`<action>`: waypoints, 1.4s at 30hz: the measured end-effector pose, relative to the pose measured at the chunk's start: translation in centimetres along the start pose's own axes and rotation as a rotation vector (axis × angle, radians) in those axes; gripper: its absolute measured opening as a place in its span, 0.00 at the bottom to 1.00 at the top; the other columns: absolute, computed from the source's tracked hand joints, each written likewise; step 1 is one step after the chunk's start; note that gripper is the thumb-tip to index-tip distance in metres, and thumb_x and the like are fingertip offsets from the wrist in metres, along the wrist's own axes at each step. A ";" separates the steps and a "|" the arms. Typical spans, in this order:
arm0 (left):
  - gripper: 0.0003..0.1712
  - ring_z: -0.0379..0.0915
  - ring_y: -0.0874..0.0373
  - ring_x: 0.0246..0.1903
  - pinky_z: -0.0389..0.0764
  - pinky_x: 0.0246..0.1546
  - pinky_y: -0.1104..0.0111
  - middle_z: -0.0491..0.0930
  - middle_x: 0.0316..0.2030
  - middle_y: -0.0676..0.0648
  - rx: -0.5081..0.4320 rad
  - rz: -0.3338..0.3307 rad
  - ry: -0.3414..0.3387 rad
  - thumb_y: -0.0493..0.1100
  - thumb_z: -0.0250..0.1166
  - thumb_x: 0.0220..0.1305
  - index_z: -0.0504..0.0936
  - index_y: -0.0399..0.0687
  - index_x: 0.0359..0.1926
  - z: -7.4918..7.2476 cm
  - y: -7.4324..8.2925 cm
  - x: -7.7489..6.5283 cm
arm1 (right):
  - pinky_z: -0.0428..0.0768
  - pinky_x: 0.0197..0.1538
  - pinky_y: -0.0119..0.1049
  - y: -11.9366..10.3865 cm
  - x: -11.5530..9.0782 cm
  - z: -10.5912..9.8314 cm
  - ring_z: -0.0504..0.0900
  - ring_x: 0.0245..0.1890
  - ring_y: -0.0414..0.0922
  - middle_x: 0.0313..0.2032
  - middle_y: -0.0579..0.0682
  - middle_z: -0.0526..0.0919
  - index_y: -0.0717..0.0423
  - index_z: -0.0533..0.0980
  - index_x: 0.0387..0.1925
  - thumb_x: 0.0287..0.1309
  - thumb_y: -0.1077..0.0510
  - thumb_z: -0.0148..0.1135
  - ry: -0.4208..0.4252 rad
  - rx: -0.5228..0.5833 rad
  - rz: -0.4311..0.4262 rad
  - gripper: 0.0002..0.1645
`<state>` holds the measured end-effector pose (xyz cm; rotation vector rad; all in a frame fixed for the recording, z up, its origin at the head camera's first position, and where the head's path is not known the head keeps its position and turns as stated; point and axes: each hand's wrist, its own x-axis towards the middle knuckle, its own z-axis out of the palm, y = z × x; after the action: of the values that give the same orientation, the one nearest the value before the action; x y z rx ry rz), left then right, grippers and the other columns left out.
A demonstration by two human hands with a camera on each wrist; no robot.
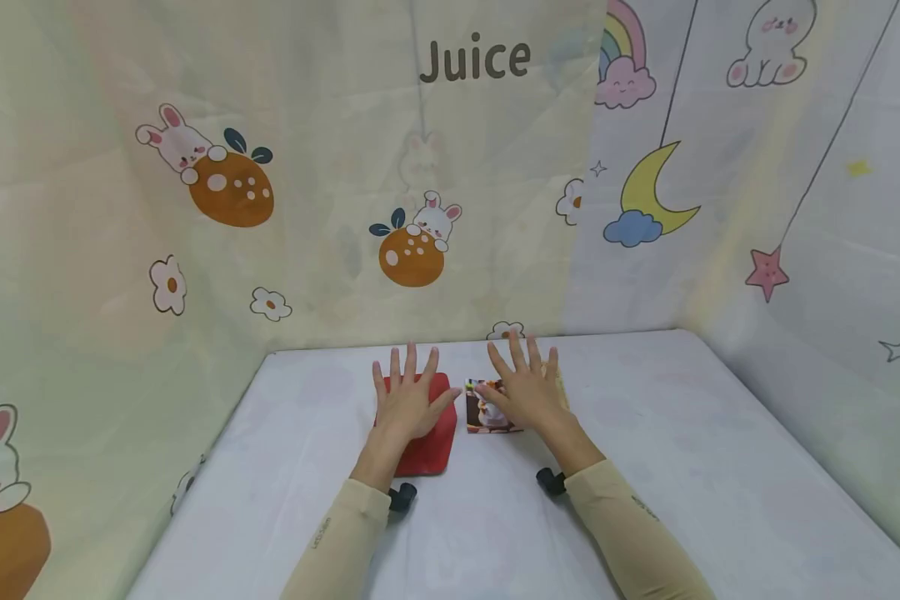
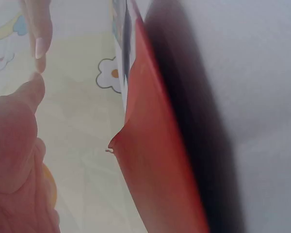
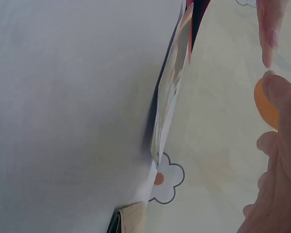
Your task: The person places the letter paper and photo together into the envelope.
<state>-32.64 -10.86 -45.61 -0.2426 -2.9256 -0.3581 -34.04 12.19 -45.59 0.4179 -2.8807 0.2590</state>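
My left hand (image 1: 407,408) is spread, fingers straight, over a flat red piece (image 1: 433,450) with cut-off corners. In the left wrist view the red piece (image 2: 153,145) shows a small curled point at its edge, and the palm (image 2: 12,150) is apart from it. My right hand (image 1: 528,400) is likewise spread, over a colourful printed picture card (image 1: 483,421) and a beige thing (image 1: 562,392) mostly hidden behind it. From the right wrist, the card (image 3: 172,82) appears edge-on and the beige thing (image 3: 133,217) looks folded. Neither hand holds anything.
A white-covered table (image 1: 307,467) lies under both hands. Printed curtains (image 1: 330,183) with rabbits, oranges and flowers hang at the back and sides. A black wrist camera (image 1: 402,497) is on the left wrist, another black camera (image 1: 550,481) on the right.
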 end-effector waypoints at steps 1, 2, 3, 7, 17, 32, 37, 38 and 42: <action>0.52 0.27 0.34 0.82 0.24 0.76 0.33 0.35 0.85 0.42 -0.007 -0.001 -0.002 0.78 0.51 0.68 0.46 0.66 0.84 -0.1 0.0 0.0 | 0.32 0.76 0.76 -0.1 0.0 0.0 0.31 0.83 0.65 0.84 0.56 0.30 0.37 0.45 0.84 0.69 0.22 0.46 0.001 0.008 -0.005 0.52; 0.51 0.27 0.34 0.82 0.25 0.76 0.33 0.36 0.85 0.42 -0.013 -0.001 -0.004 0.77 0.51 0.69 0.46 0.66 0.84 -0.2 -0.1 0.1 | 0.33 0.76 0.76 -0.2 0.0 0.0 0.33 0.83 0.66 0.84 0.56 0.31 0.38 0.46 0.84 0.69 0.23 0.47 0.000 0.020 -0.012 0.52; 0.51 0.28 0.33 0.82 0.26 0.77 0.33 0.36 0.85 0.42 -0.019 -0.006 -0.012 0.77 0.52 0.69 0.46 0.66 0.84 -0.3 -0.2 0.1 | 0.36 0.76 0.76 -0.4 0.0 0.0 0.36 0.83 0.66 0.84 0.57 0.33 0.38 0.46 0.84 0.69 0.23 0.48 0.002 0.037 -0.020 0.52; 0.51 0.29 0.31 0.82 0.31 0.77 0.33 0.37 0.85 0.42 -0.042 -0.030 -0.053 0.76 0.53 0.69 0.46 0.67 0.84 -0.6 -0.7 0.2 | 0.45 0.77 0.73 -0.9 0.0 0.1 0.48 0.82 0.65 0.84 0.58 0.38 0.42 0.48 0.84 0.69 0.27 0.53 -0.006 0.106 -0.055 0.52; 0.50 0.36 0.33 0.82 0.34 0.79 0.36 0.45 0.83 0.39 -0.082 -0.028 -0.118 0.75 0.53 0.70 0.49 0.65 0.84 -0.8 -1.2 0.1 | 0.73 0.69 0.63 -1.9 0.1 0.4 0.66 0.76 0.62 0.84 0.57 0.45 0.42 0.46 0.84 0.69 0.28 0.55 -0.073 0.186 -0.057 0.54; 0.47 0.44 0.31 0.80 0.50 0.76 0.32 0.50 0.82 0.38 -0.153 0.008 -0.227 0.60 0.65 0.70 0.52 0.65 0.83 -1.2 -2.4 -0.2 | 0.75 0.67 0.64 -3.6 -0.3 0.1 0.64 0.78 0.59 0.81 0.54 0.59 0.45 0.59 0.81 0.65 0.38 0.69 -0.183 0.324 -0.097 0.50; 0.47 0.46 0.32 0.80 0.51 0.75 0.32 0.51 0.82 0.38 -0.162 0.005 -0.245 0.60 0.65 0.70 0.53 0.65 0.83 -1.3 -2.6 -0.2 | 0.73 0.69 0.65 -4.2 0.0 0.1 0.64 0.78 0.56 0.79 0.53 0.63 0.46 0.61 0.80 0.64 0.38 0.70 -0.194 0.331 -0.097 0.49; 0.47 0.46 0.32 0.80 0.52 0.75 0.31 0.52 0.82 0.38 -0.167 0.003 -0.249 0.60 0.65 0.70 0.53 0.65 0.83 -1.4 -2.6 -0.2 | 0.73 0.69 0.65 -4.3 0.0 0.2 0.64 0.78 0.56 0.79 0.53 0.63 0.46 0.62 0.79 0.64 0.38 0.70 -0.197 0.329 -0.096 0.49; 0.47 0.45 0.32 0.80 0.52 0.74 0.30 0.52 0.82 0.38 -0.172 0.003 -0.269 0.60 0.65 0.70 0.53 0.65 0.83 -1.4 -2.7 -0.2 | 0.74 0.68 0.65 -4.5 0.2 0.4 0.65 0.77 0.56 0.78 0.53 0.65 0.46 0.63 0.79 0.64 0.38 0.70 -0.205 0.326 -0.093 0.48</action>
<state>-32.69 -13.84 -44.96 -0.3448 -3.1584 -0.6234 -32.95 7.80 -45.28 0.6686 -3.0095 0.7131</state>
